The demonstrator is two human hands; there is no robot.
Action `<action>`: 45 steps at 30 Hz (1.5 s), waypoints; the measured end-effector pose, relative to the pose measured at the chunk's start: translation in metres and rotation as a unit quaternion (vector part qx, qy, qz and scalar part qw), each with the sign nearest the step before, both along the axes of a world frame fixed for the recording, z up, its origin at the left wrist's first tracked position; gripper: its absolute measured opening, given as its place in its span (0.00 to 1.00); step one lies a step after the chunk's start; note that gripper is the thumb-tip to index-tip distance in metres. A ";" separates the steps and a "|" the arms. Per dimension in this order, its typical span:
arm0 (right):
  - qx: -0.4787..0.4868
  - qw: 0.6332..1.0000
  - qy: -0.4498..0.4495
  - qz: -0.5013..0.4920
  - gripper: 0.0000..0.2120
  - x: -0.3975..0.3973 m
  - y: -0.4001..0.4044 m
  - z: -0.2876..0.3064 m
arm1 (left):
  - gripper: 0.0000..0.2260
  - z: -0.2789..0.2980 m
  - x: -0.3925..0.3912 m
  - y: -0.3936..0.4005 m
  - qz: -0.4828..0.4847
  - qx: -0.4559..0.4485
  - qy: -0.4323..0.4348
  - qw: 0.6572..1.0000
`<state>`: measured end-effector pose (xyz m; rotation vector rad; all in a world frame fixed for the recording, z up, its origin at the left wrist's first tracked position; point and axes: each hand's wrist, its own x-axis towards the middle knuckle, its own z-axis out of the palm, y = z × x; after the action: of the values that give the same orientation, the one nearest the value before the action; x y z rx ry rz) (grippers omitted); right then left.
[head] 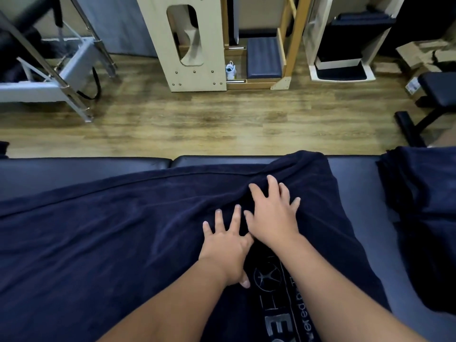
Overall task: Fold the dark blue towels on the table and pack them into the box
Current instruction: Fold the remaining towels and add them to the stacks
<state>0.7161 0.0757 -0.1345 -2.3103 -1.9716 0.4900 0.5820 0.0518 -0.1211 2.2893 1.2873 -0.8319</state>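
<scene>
Pressing down with both palms, I've got the dark blue towel [111,230] spread across the padded bench [81,169] in front of me. My left hand [225,245] lies flat on the cloth with its fingers straight and fanned, gripping nothing. My right hand [272,213] sits just beyond it, touching at the thumb side, fingers likewise splayed and flat on a raised ridge of the towel. Near my wrists a pale printed logo [271,277] runs along the towel, its lettering cut off at the bottom edge and too broken up to read. Right of the towel, a second dark blue heap [424,218] lies on the bench, its shape lost at the frame edge. No box shows itself to me. Beyond the bench's far edge is a wood-plank floor [197,119], then a pale wooden cabinet [182,43], metal-framed equipment [56,70] off to the left, blurred, and cardboard boxes [419,58] far right.
</scene>
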 end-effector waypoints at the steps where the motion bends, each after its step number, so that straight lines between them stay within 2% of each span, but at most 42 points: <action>1: -0.014 1.000 0.018 -0.003 0.31 -0.003 0.000 0.002 | 0.57 0.004 -0.006 0.000 -0.003 -0.008 -0.020 1.000; 2: -0.031 0.999 0.032 -0.007 0.33 -0.005 0.001 0.004 | 0.51 0.009 -0.013 0.001 0.001 -0.016 -0.053 0.998; 4: -0.081 0.996 0.041 0.000 0.40 -0.004 0.006 0.008 | 0.32 0.018 -0.035 0.014 0.052 -0.002 -0.162 0.985; 6: -0.140 0.989 0.038 0.007 0.47 -0.004 0.014 0.013 | 0.16 0.024 -0.059 0.040 0.180 0.080 -0.265 0.944; 7: -0.164 0.986 0.035 0.005 0.49 -0.006 0.019 0.015 | 0.13 0.024 -0.072 0.058 0.255 0.128 -0.281 0.916; 9: -0.189 0.981 0.033 -0.006 0.53 -0.011 0.028 0.018 | 0.17 0.022 -0.098 0.098 0.346 0.185 -0.213 0.895; 11: -0.192 0.981 0.033 -0.020 0.54 -0.014 0.031 0.018 | 0.19 0.019 -0.120 0.131 0.361 0.182 -0.122 0.907; 13: -0.192 0.981 0.028 -0.029 0.55 -0.015 0.032 0.016 | 0.10 0.015 -0.134 0.149 0.346 0.155 -0.090 0.921; 14: -0.191 0.981 0.026 -0.032 0.55 -0.015 0.033 0.015 | 0.06 0.010 -0.138 0.154 0.330 0.158 -0.085 0.927; 16: -0.188 0.981 0.023 -0.038 0.56 -0.015 0.034 0.015 | 0.07 0.007 -0.135 0.164 0.291 0.163 -0.080 0.939; 20: -0.178 0.983 0.000 -0.044 0.59 -0.018 0.036 0.016 | 0.04 0.018 -0.116 0.204 0.327 0.211 -0.141 0.910; 22: -0.183 0.982 -0.014 -0.052 0.62 -0.019 0.040 0.016 | 0.08 0.027 -0.099 0.223 0.331 0.218 -0.181 0.900; 24: -0.195 0.979 -0.017 -0.065 0.65 -0.018 0.045 0.015 | 0.19 0.034 -0.082 0.225 0.305 0.183 -0.179 0.917; 26: -0.205 0.976 -0.008 -0.078 0.68 -0.018 0.048 0.015 | 0.24 0.040 -0.069 0.207 0.217 0.171 -0.104 0.955; 28: -0.208 0.975 0.005 -0.084 0.69 -0.017 0.049 0.014 | 0.20 0.039 -0.059 0.173 0.130 0.193 -0.047 0.971; 29: -0.208 0.974 0.011 -0.085 0.68 -0.016 0.049 0.014 | 0.22 0.036 -0.055 0.155 0.117 0.176 -0.034 0.977; 32: -0.200 0.977 0.020 -0.073 0.68 -0.014 0.046 0.016 | 0.46 0.021 -0.047 0.110 0.148 0.038 -0.018 0.988; 34: -0.192 0.979 0.023 -0.056 0.67 -0.011 0.041 0.017 | 0.55 0.011 -0.044 0.104 0.159 0.021 -0.022 0.987; 36: -0.166 0.985 0.019 -0.043 0.61 -0.004 0.039 0.019 | 0.57 0.010 -0.042 0.109 0.170 0.021 -0.035 0.985; 37: -0.132 0.990 0.020 -0.053 0.54 0.001 0.040 0.021 | 0.57 0.012 -0.040 0.111 0.172 0.020 -0.035 0.984; 39: -0.032 0.992 0.037 -0.112 0.37 0.016 0.049 0.023 | 0.57 0.012 -0.037 0.114 0.175 0.019 -0.033 0.984; 41: 0.031 0.984 0.053 -0.169 0.28 0.033 0.064 0.023 | 0.57 0.011 -0.037 0.113 0.177 0.019 -0.038 0.983; 43: 0.006 0.980 0.042 -0.192 0.28 0.049 0.080 0.022 | 0.55 0.011 -0.037 0.111 0.177 0.017 -0.045 0.983; 45: -0.039 0.979 0.030 -0.198 0.23 0.062 0.095 0.020 | 0.54 0.012 -0.037 0.111 0.181 0.016 -0.048 0.982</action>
<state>0.7777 0.1702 -0.1150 -2.6080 -1.4322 0.5974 0.5455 0.1624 -0.1092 2.0011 1.6148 -0.5722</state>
